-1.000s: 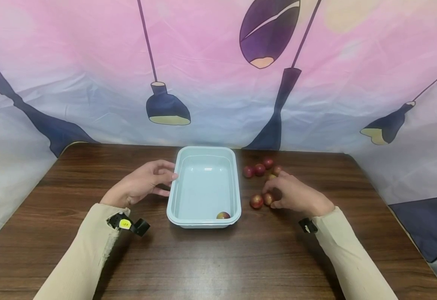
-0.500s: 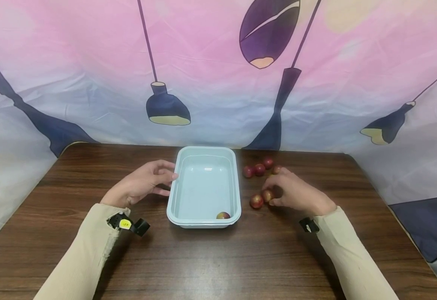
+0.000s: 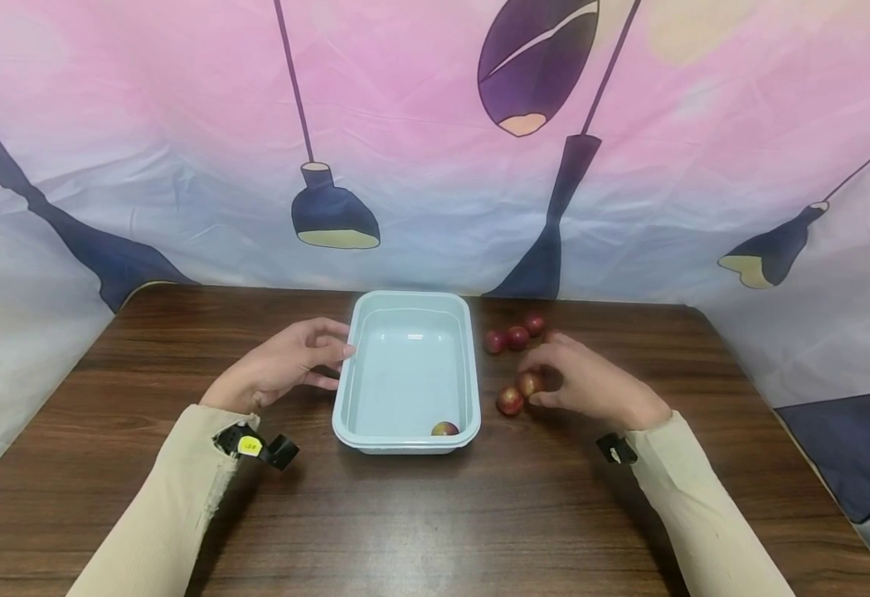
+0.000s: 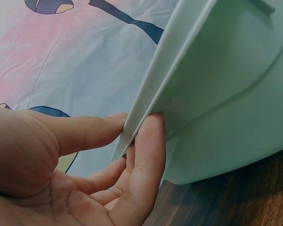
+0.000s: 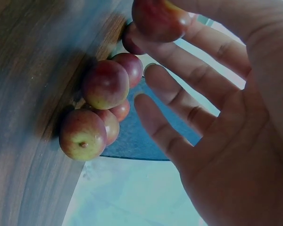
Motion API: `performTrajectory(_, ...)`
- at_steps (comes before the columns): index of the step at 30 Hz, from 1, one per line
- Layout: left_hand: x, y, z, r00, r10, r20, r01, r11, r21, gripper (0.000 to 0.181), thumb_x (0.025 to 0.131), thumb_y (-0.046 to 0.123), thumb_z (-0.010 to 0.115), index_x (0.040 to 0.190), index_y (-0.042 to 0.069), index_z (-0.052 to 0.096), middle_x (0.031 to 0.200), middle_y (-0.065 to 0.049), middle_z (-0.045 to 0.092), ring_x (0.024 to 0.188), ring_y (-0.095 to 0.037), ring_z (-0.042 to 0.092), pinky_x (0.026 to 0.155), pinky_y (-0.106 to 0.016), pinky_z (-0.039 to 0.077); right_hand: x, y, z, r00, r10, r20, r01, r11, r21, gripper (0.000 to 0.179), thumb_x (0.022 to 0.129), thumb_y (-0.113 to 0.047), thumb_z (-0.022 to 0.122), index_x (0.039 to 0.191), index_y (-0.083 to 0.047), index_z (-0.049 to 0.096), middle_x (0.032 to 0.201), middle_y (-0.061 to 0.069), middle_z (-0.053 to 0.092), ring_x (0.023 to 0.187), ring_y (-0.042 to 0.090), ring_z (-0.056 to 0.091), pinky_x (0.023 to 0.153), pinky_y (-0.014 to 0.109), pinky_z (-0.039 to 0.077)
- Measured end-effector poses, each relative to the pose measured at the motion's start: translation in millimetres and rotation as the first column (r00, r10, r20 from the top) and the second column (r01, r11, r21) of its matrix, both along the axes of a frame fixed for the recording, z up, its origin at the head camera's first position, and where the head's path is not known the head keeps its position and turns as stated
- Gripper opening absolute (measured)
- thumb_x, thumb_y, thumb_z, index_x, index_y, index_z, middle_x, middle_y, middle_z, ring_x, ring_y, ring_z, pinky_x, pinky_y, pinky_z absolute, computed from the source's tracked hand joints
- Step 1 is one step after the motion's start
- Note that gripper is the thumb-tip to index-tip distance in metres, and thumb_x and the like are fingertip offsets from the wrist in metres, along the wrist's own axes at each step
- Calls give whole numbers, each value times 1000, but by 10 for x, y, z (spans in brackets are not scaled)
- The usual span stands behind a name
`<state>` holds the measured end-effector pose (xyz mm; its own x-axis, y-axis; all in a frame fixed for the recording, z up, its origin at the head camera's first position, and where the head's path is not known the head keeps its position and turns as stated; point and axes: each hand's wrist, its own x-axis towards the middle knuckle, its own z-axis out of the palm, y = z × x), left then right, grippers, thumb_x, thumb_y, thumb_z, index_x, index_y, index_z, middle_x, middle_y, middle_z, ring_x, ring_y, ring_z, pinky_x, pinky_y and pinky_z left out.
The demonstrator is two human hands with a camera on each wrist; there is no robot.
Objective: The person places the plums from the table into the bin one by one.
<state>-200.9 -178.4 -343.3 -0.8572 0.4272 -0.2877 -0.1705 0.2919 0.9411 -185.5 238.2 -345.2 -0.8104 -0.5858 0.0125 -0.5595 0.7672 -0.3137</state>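
A pale blue rectangular plastic tray [image 3: 408, 448] stands on the wooden table. My left hand [image 3: 285, 361] holds its left rim, thumb on the outer edge and a finger under the lip in the left wrist view. Inside the tray's near right corner lies one red-yellow plum [image 3: 445, 429]. To the right of the tray, my right hand [image 3: 591, 381] pinches a plum [image 5: 160, 20] between thumb and fingertips, its other fingers spread. Beside that fruit sits another plum [image 3: 510, 400] on the table. The right hand hides part of the plums behind it.
Farther back, several dark red plums [image 3: 517, 337] lie in a loose group right of the tray. The brown table [image 3: 405, 531] ends at a hanging printed cloth [image 3: 435, 207] behind and at the sides.
My right hand has shifted slightly left and away from me, and the pinched plum has moved with it. The left hand and tray have stayed put.
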Motion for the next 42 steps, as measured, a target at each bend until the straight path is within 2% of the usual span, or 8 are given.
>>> performTrajectory(7, -1, 2, 0, 1000, 1, 0, -1, 1000, 0, 56, 104, 17, 60, 148, -6, 35, 129, -26, 61, 103, -21, 67, 88, -37, 64, 7, 11, 21, 1000, -23, 17, 24, 999, -27, 34, 81, -13, 83, 113, -20, 73, 109, -5, 68, 110, 19, 58, 98, 42, 52)
performTrajectory(13, 10, -2, 9, 1000, 2, 4, -2, 1000, -4, 58, 104, 19, 60, 149, -6, 34, 130, -26, 61, 103, -21, 67, 88, -37, 64, 12, 8, 40, 1000, -26, -3, 26, 999, -31, 36, 82, -12, 82, 116, -18, 72, 114, -2, 70, 115, 20, 59, 103, 43, 52)
performTrajectory(23, 12, 2, 10, 1000, 5, 1, -5, 1000, -2, 57, 104, 18, 60, 149, -6, 34, 130, -26, 61, 103, -20, 67, 88, -36, 64, 17, -16, 79, 1000, -29, -6, 29, 999, -38, 38, 82, -15, 82, 119, -14, 72, 114, -6, 70, 111, 16, 57, 100, 40, 53)
performTrajectory(32, 16, 4, 10, 1000, -4, 4, 4, 1000, 13, 57, 104, 18, 60, 149, -7, 34, 130, -26, 61, 104, -21, 68, 88, -36, 64, 26, -39, 105, 999, -23, -26, 22, 998, -51, 31, 84, -17, 81, 113, -23, 71, 104, -12, 66, 103, 12, 55, 91, 34, 53)
performTrajectory(38, 10, 6, 2, 1000, -11, 4, 11, 1000, 27, 58, 104, 17, 60, 149, -8, 33, 130, -26, 60, 105, -21, 68, 89, -36, 64, 40, -53, 135, 999, -15, -41, 13, 999, -53, 33, 85, -18, 81, 117, -20, 71, 104, -13, 65, 102, 10, 54, 90, 32, 54)
performTrajectory(42, 3, 9, -4, 1000, -16, -3, 16, 999, 31, 57, 104, 17, 59, 148, -8, 33, 130, -27, 60, 106, -21, 68, 89, -36, 64, 49, -71, 144, 999, -11, -47, 8, 998, -65, 28, 86, -19, 80, 112, -23, 70, 102, -12, 63, 102, 10, 53, 89, 32, 53)
